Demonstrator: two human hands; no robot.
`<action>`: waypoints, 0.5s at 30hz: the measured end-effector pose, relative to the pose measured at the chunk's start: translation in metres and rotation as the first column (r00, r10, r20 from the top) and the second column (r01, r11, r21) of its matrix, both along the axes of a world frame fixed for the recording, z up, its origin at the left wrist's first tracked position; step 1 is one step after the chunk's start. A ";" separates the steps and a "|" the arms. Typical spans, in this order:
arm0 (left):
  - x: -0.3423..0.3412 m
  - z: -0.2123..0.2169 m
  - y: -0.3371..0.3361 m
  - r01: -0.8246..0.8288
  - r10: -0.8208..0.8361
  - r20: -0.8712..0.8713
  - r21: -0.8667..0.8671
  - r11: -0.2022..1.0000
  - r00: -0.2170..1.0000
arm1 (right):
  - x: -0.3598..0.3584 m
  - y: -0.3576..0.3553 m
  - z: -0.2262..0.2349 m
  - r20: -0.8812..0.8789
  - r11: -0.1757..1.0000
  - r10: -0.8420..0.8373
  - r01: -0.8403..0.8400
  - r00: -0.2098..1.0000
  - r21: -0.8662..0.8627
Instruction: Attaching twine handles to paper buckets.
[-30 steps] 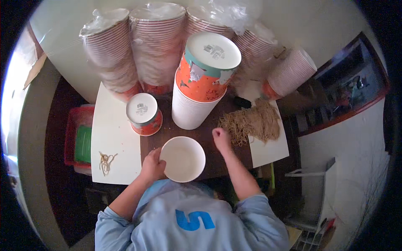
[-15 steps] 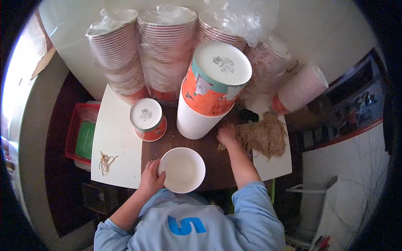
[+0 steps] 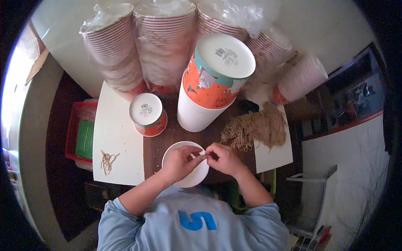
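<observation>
A white paper bucket (image 3: pixel 190 178) stands upright, mouth up, at the table's near edge. My left hand (image 3: pixel 180 163) reaches across its mouth, thumb and fingers pinched at the right rim. There my right hand (image 3: pixel 226 160) meets it, its own thumb and finger pressed together. Whatever lies between the fingertips is too small to make out. To the right is a bundle of tan twine strands (image 3: pixel 259 127), its loose ends toward my right hand. A tall stack of orange-printed paper buckets (image 3: pixel 209 90) stands upside down beyond, beside a short upturned orange-printed bucket (image 3: pixel 150 119).
Plastic-wrapped stacks of buckets (image 3: pixel 165 50) line the back wall, and another stack (image 3: pixel 302 79) leans at the back right. A few loose twine pieces (image 3: pixel 109 161) lie on the table's left leaf. A red crate (image 3: pixel 72 131) holding something green stands left of the table.
My right hand has left the twine bundle and come to the bucket's rim. My left hand has moved from the bucket's left side across its mouth to meet it.
</observation>
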State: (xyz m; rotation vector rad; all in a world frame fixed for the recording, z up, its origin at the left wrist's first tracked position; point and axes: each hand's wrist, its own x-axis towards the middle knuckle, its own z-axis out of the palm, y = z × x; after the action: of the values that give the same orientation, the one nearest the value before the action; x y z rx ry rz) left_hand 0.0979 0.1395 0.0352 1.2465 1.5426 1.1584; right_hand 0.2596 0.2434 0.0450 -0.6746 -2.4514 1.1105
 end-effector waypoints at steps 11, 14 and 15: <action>-0.011 0.003 -0.051 0.033 -0.022 0.146 -0.073 0.997 0.989 | -0.007 -0.065 0.001 -0.073 0.991 -0.061 0.051 0.995 -0.127; -0.014 0.011 -0.065 0.069 -0.026 0.238 -0.177 0.982 0.971 | -0.007 -0.076 -0.005 -0.162 0.998 0.030 -0.019 0.986 0.064; -0.014 0.013 -0.067 0.077 -0.047 0.181 -0.167 0.983 0.982 | -0.007 -0.078 -0.004 -0.161 0.998 0.028 -0.019 0.987 0.061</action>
State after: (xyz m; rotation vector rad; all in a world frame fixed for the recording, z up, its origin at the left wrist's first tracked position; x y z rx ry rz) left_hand 0.0839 0.0725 0.0480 1.0408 1.4295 1.0417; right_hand 0.2524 0.1658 0.0407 -0.5178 -2.3496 1.0537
